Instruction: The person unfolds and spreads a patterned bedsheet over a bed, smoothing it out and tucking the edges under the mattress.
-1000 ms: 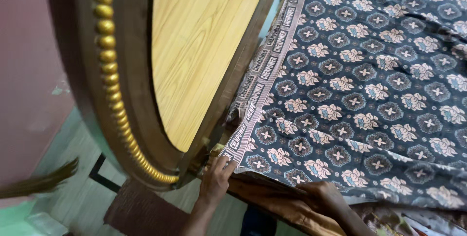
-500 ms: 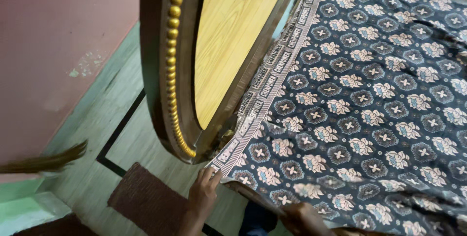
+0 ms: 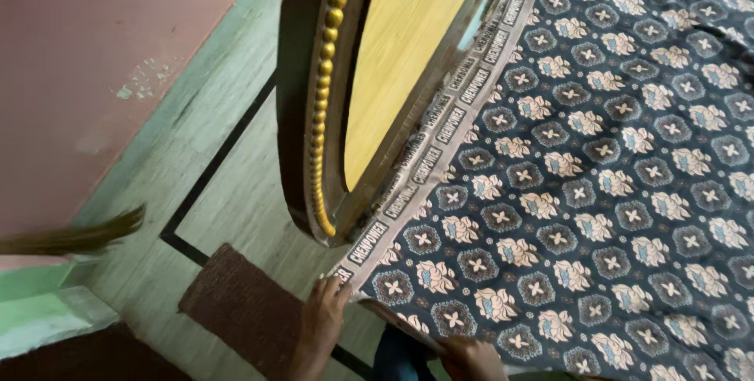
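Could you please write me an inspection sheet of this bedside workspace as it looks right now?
Surface: bed covered by a dark bedsheet with a floral pattern and a pale lettered border, lying mostly flat.
Job's things: the sheet's near corner, at the foot of the wooden headboard with gold beading.
Clutter: brown floor mat beside the bed; broom bristles at the left edge.
Grippers: left hand grips the sheet's corner by the border; right hand holds the sheet's near edge, partly cut off by the frame.
Cables: nothing seen.
Surroundings: pink wall, pale tiled floor with a black line.
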